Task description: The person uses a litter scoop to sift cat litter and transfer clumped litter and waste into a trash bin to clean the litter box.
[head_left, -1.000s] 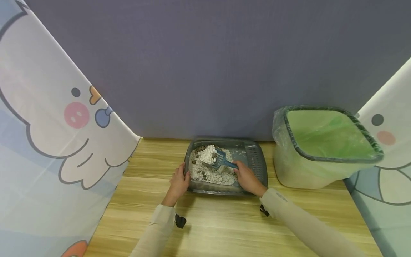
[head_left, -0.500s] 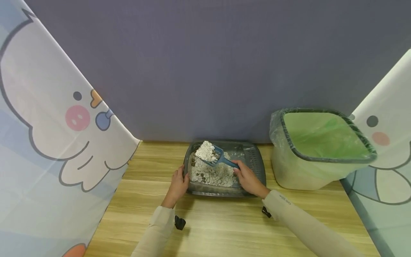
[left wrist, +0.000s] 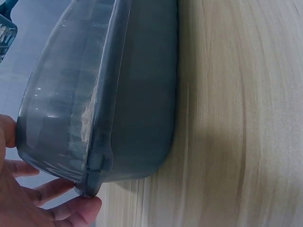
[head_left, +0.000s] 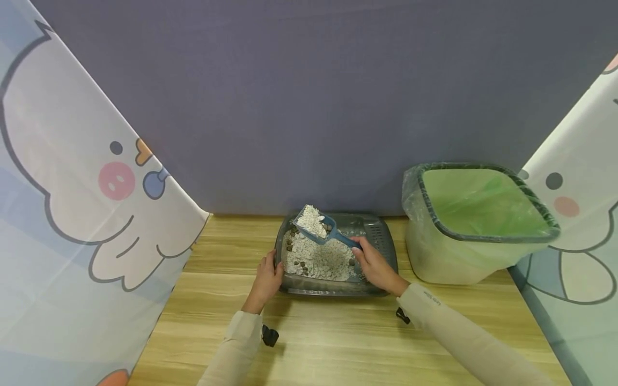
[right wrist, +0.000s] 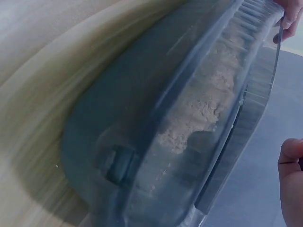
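A blue litter scoop (head_left: 333, 234), heaped with pale litter (head_left: 311, 221) and a few dark clumps, is held above the dark grey litter box (head_left: 333, 288). My right hand (head_left: 379, 269) grips the scoop's handle from the right. Fine grains blur below the scoop, over the litter in the box. My left hand (head_left: 266, 277) holds the box's left side; in the left wrist view its thumb and fingers (left wrist: 57, 189) lie along the rim. Several dark clumps (head_left: 301, 267) lie among the remaining litter. In the right wrist view the right hand (right wrist: 291, 182) shows only partly.
To the right stands a tall bin (head_left: 449, 262) with a clear bag folded over its dark rim. A wooden tabletop (head_left: 328, 338) carries box and bin. A grey backdrop (head_left: 309, 107) rises close behind, with cartoon-printed cloths at both sides.
My right hand has lifted the scoop up from the litter and levelled it. The heap on it has shrunk. My left hand stays at the box's left side.
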Tool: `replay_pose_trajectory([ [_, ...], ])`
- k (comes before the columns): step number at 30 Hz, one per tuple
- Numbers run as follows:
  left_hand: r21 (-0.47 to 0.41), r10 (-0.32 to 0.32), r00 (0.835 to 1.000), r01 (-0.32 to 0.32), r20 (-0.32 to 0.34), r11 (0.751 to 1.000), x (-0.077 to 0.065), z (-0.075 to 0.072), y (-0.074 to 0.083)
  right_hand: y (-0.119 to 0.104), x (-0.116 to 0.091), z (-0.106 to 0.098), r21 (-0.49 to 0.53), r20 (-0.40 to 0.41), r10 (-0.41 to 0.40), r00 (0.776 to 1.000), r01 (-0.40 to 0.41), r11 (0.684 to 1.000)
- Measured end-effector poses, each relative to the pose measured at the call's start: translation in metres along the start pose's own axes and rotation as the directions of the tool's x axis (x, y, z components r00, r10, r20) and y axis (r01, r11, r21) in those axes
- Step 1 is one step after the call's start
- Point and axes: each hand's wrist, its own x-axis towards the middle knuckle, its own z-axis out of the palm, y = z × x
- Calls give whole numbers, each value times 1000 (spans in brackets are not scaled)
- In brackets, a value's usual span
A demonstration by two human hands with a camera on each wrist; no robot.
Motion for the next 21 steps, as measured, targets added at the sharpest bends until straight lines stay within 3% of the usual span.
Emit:
replay_pose_trajectory([
  [4,3,-5,1000,5,10,1000,0,0,-1,-1,0,-3,-7,-2,-25,1000,25,1000],
  [10,11,-8,1000,8,4,1000,-1,1,-1,-4,2,-9,-133,-73,-104,992,94,987],
  [21,7,-6,1000,6,4,1000,1,0,-2,-4,5,-18,-197,-197,-125,972,85,977],
])
